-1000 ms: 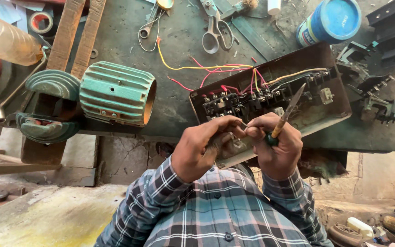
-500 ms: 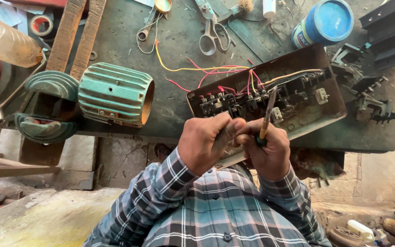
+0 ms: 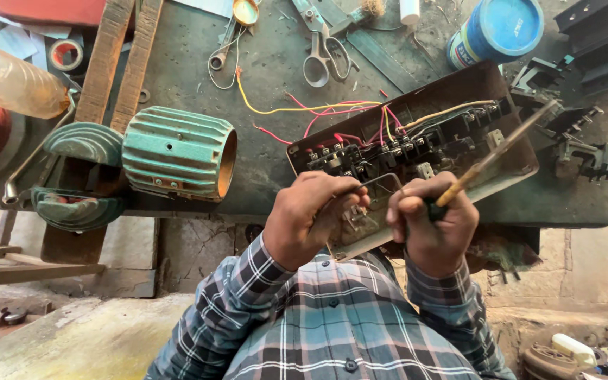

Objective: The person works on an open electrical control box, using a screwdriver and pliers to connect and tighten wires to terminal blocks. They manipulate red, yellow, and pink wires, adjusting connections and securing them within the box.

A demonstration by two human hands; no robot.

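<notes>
Two hands [image 3: 381, 222] over rusty wired metal panel [image 3: 416, 151].

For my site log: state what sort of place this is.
Probably an electrical or motor repair workshop: a wired control panel on a grimy metal workbench, a green ribbed motor housing, and scissors among scattered tools.

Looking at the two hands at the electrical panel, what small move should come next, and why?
Probably swing the screwdriver tip back down to the terminal blocks. The right hand holds it angled up and away from the electrical panel, while the left hand pinches something at the near edge.
</notes>
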